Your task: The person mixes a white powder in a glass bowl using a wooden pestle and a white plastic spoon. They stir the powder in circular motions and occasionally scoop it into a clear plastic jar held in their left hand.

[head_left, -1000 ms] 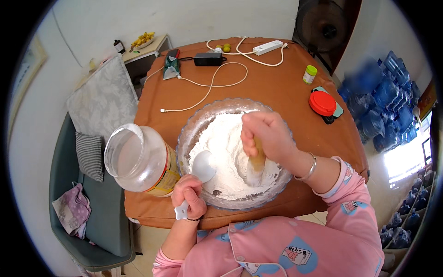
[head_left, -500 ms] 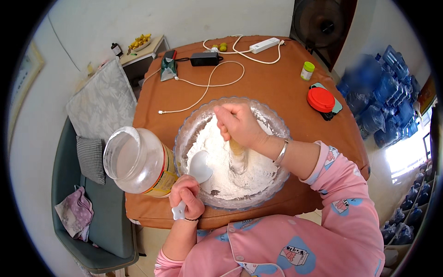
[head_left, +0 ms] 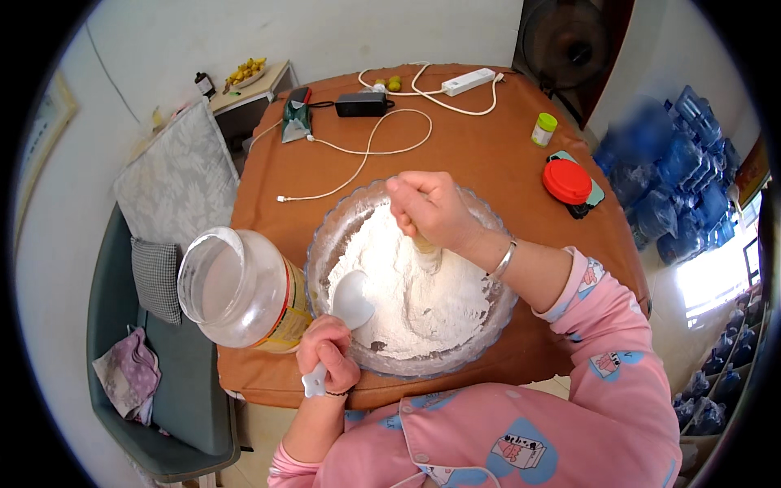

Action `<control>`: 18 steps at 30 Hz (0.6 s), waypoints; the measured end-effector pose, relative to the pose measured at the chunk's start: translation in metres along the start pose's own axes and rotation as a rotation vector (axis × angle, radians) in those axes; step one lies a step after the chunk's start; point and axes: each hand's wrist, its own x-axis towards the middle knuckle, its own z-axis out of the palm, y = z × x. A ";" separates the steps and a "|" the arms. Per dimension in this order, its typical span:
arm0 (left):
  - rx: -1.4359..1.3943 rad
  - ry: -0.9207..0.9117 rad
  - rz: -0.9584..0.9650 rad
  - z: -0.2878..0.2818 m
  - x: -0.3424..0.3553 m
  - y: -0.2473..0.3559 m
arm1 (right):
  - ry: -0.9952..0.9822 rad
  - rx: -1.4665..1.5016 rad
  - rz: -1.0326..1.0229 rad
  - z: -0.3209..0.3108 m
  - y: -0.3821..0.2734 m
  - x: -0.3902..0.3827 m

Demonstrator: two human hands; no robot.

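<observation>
A large clear bowl with a scalloped rim (head_left: 505,309) holds a heap of white flour-like powder (head_left: 407,301). My right hand (head_left: 429,210) is closed in a fist around an upright, powder-coated wooden stick (head_left: 428,257) over the bowl; most of the stick is hidden by the hand. My left hand (head_left: 329,350), at the bowl's near left rim, grips a white plastic scoop (head_left: 352,298). The scoop's bowl end lies over the powder, and its handle sticks out below the fist. Beside it, an open, wide-mouthed clear jar (head_left: 248,285) with a yellow-and-red label leans left.
On the brown-covered table (head_left: 480,163) are white cables, a power strip (head_left: 468,81), a black adapter (head_left: 361,104), a green-lidded jar (head_left: 544,129) and a red round lid (head_left: 567,181) on a phone. A green sofa (head_left: 191,398) stands left; blue water bottles (head_left: 679,154) are stacked right.
My right hand has risen slightly and shifted right with the stick, whose lower end has come up, leaving a hollow in the powder. My left hand and the scoop stay almost in place.
</observation>
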 end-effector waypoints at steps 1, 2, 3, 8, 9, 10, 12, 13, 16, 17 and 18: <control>0.008 0.005 0.001 0.000 0.000 0.001 | -0.045 -0.001 0.006 0.004 -0.002 0.000; 0.015 0.003 -0.007 -0.001 -0.001 0.002 | -0.089 -0.002 0.012 0.008 -0.004 -0.002; 0.022 0.001 -0.016 -0.002 -0.003 0.003 | -0.132 -0.004 0.017 0.011 -0.005 -0.005; 0.001 -0.014 -0.035 -0.004 -0.002 0.001 | -0.341 -0.367 -0.303 0.019 -0.011 -0.039; -0.023 -0.014 -0.034 -0.006 -0.004 -0.004 | -0.356 -0.363 -0.298 0.017 -0.012 -0.044; -0.047 -0.017 -0.029 -0.007 -0.005 -0.006 | -0.369 -0.359 -0.297 0.015 -0.014 -0.047; -0.051 -0.023 -0.028 -0.009 -0.004 -0.004 | -0.293 -0.275 -0.191 0.009 -0.021 -0.048; -0.056 -0.019 -0.028 -0.008 -0.004 -0.004 | -0.261 -0.238 -0.136 0.006 -0.026 -0.047; -0.018 -0.003 -0.038 -0.006 -0.005 -0.002 | -0.125 -0.012 0.092 -0.005 -0.035 -0.046; -0.014 -0.002 -0.031 -0.006 -0.005 -0.003 | -0.080 0.054 0.106 -0.008 -0.033 -0.045; -0.009 0.001 -0.024 -0.006 -0.004 -0.004 | -0.085 0.059 0.041 -0.009 -0.029 -0.043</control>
